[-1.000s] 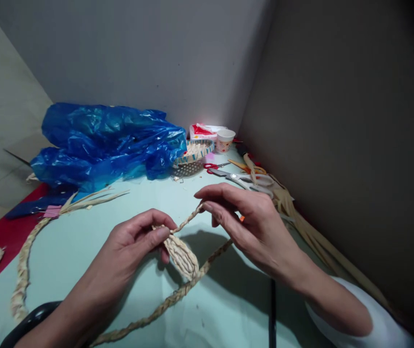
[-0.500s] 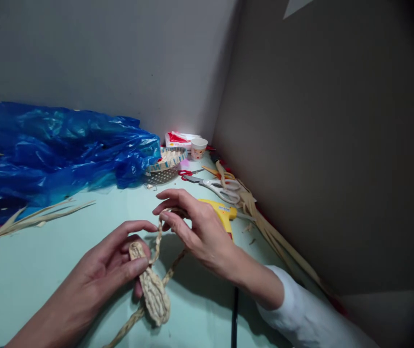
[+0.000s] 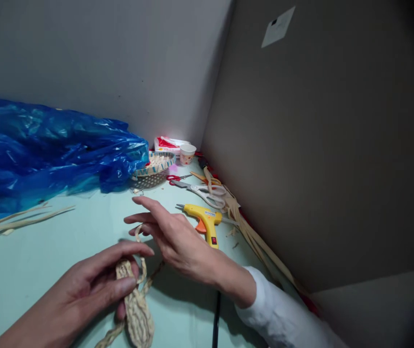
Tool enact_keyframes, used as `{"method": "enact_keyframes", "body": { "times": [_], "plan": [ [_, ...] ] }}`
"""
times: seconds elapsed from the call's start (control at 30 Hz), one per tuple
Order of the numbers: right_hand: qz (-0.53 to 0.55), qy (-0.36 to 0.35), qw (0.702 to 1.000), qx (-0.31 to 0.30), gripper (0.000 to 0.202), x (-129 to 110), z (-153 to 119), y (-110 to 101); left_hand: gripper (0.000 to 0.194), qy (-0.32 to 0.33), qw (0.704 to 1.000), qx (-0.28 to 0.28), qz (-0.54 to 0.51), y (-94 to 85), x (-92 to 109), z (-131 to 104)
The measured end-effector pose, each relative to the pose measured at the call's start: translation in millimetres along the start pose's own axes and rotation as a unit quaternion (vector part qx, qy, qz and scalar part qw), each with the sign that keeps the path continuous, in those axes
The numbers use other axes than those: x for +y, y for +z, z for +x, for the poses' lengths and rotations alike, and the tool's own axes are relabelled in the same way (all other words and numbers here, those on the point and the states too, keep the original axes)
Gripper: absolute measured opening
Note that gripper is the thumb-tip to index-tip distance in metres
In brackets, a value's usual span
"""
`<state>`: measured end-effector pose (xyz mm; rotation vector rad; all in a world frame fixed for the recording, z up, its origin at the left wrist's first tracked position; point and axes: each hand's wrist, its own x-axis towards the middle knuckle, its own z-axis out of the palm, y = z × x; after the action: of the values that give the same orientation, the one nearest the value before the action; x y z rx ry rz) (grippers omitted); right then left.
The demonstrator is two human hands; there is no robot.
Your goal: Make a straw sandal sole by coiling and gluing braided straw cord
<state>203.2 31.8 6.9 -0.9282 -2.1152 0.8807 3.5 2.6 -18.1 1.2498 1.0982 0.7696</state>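
My left hand (image 3: 98,282) is closed on a flat, oblong coil of braided straw (image 3: 138,316), pinching its upper end between thumb and fingers. From the coil a loose straw braid (image 3: 143,270) rises to my right hand (image 3: 178,241). The right hand's fingers are stretched out and apart, pointing left, and the braid touches the lower ones. Its thumb is hard to make out. More of the braid passes under the right hand and comes out below the left. Just beyond the right wrist lies a yellow glue gun (image 3: 207,215) with an orange trigger.
White-handled scissors (image 3: 210,195) and small red scissors (image 3: 173,179) lie farther back. Behind them stand a woven basket (image 3: 152,179) and a paper cup (image 3: 187,155). Blue plastic (image 3: 47,150) covers the back left. Straw strips (image 3: 253,239) run along the right wall. A black cord (image 3: 216,319) crosses the front.
The right hand's fingers have gone from bent around the braid to stretched out. Both hands and the coil sit lower and farther left in view. The glue gun is more exposed; the view has shifted.
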Motion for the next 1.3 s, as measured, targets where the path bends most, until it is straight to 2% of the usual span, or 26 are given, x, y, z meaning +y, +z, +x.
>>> {"method": "enact_keyframes", "body": {
  "times": [0.07, 0.17, 0.2, 0.27, 0.3, 0.37, 0.43, 0.53, 0.63, 0.8, 0.9, 1.0, 1.1, 1.17, 1.23, 1.3],
  "plan": [
    [-0.016, -0.012, 1.0, 0.012, 0.043, -3.3, 1.9, -5.9, 0.037, 0.005, 1.0, -0.016, 0.016, -3.6, -2.3, 1.8],
    [-0.094, 0.022, 0.988, 0.117, 0.032, -9.3, -1.9, -29.9, 0.033, 0.019, 0.999, -0.025, 0.029, -13.7, -1.2, 4.7],
    [-0.119, 0.05, 0.978, 0.165, 0.027, -10.5, -6.7, -40.6, 0.033, 0.031, 0.999, -0.014, 0.03, -17.4, 1.0, 5.4],
    [-0.178, 0.128, 0.945, 0.242, 0.029, -10.1, -22.1, -60.8, 0.034, 0.051, 0.998, 0.038, 0.023, -23.9, 8.5, 5.4],
    [-0.205, 0.167, 0.93, 0.256, 0.03, -8.1, -31.8, -68.1, 0.036, 0.058, 0.996, 0.07, 0.017, -26.3, 13.5, 4.7],
    [-0.247, 0.243, 0.908, 0.236, 0.035, -0.5, -51.5, -73.3, 0.039, 0.071, 0.988, 0.135, 0.015, -29.5, 25.1, 2.2],
    [-0.269, 0.299, 0.895, 0.192, 0.04, 10.3, -66.6, -67.0, 0.039, 0.097, 0.98, 0.171, 0.03, -31.0, 36.1, -1.0],
    [-0.28, 0.34, 0.881, 0.173, 0.037, 25.6, -75.0, -49.6, 0.036, 0.139, 0.974, 0.175, 0.035, -32.5, 46.4, -4.3],
    [-0.265, 0.363, 0.872, 0.192, 0.035, 34.9, -72.6, -41.7, 0.032, 0.168, 0.972, 0.165, 0.015, -35.8, 49.1, -4.3],
    [-0.156, 0.369, 0.88, 0.255, 0.024, 45.1, -71.6, -47.9, 0.025, 0.199, 0.968, 0.156, -0.006, -42.7, 51.2, -5.5],
    [-0.037, 0.346, 0.892, 0.29, 0.031, 44.1, -75.8, -49.4, 0.024, 0.206, 0.967, 0.148, -0.01, -45.5, 52.8, -8.3],
    [0.081, 0.29, 0.902, 0.31, 0.039, 25.3, -77.6, -48.9, 0.025, 0.211, 0.969, 0.13, -0.006, -47.0, 53.7, -12.1],
    [0.166, 0.235, 0.905, 0.312, 0.036, -10.0, -72.0, -51.3, 0.025, 0.213, 0.97, 0.119, -0.003, -47.0, 55.1, -16.5],
    [0.238, 0.23, 0.9, 0.284, 0.037, -33.8, -64.6, -56.0, 0.023, 0.212, 0.972, 0.1, -0.012, -46.4, 56.6, -18.9],
    [0.262, 0.211, 0.916, 0.217, 0.038, -50.2, -56.7, -62.2, 0.02, 0.209, 0.975, 0.07, -0.023, -45.9, 58.2, -20.3],
    [0.249, 0.204, 0.935, 0.148, 0.035, -55.9, -51.4, -67.0, 0.019, 0.2, 0.978, 0.052, -0.025, -45.7, 59.4, -20.6]
  ]
}}
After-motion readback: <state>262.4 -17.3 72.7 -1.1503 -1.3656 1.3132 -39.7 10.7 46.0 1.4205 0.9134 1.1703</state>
